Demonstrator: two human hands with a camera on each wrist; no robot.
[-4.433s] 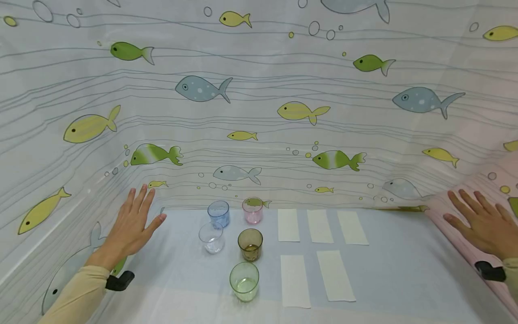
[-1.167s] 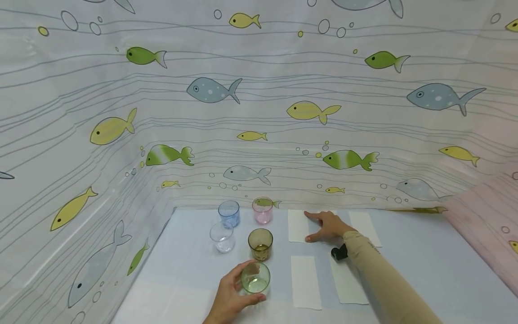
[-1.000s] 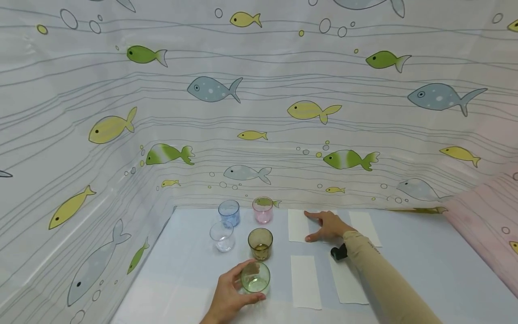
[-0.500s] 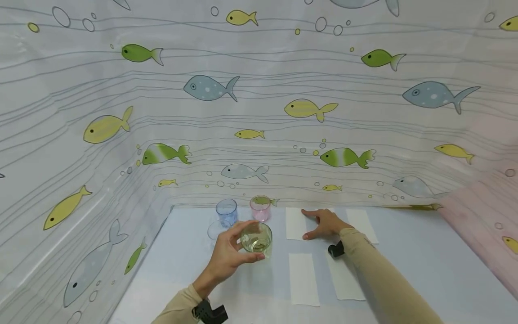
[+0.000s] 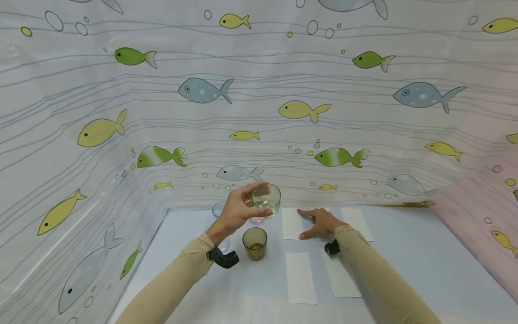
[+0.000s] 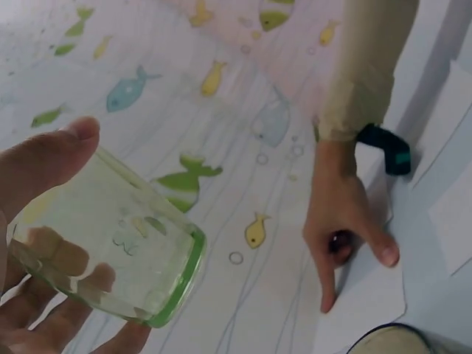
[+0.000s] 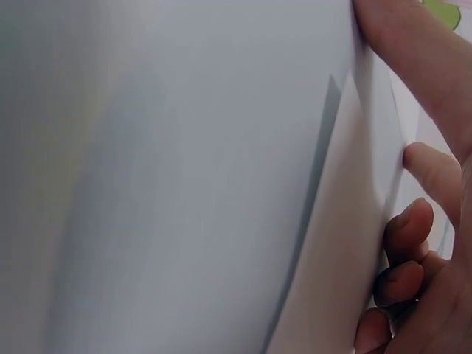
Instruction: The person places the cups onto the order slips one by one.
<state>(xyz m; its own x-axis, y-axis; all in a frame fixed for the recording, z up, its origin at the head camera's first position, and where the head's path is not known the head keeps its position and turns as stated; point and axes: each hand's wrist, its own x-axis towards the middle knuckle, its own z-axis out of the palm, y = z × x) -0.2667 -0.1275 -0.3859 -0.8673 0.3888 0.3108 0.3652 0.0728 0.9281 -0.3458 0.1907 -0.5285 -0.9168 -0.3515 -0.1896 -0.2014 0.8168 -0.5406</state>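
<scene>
My left hand (image 5: pixel 238 208) grips a pale green drinking glass (image 5: pixel 270 208), raised over the far part of the table. In the left wrist view, thumb and fingers wrap the glass (image 6: pixel 140 236) from both sides, its thick green base facing right. My right hand (image 5: pixel 321 223) rests at the back row of white paper strips. Its straight index finger and thumb are spread and touch the right side of the leftmost back strip (image 5: pixel 289 225); the other fingers are bent beneath the palm. Another strip is mostly hidden under this hand. A brown glass (image 5: pixel 255 246) stands upright below the raised one.
Behind my left hand and wrist, a blue glass (image 5: pixel 218 208), a pink glass (image 5: pixel 257 220) and a clear glass (image 5: pixel 225 245) are partly covered. More strips lie in front (image 5: pixel 301 279) and at the right (image 5: pixel 358 225). A fish-print curtain (image 5: pixel 251 112) encloses the back and sides.
My left hand took hold of the green glass near the front, lifted it and carried it toward the back. Earlier my right hand came in from the side to the strips, where it stays.
</scene>
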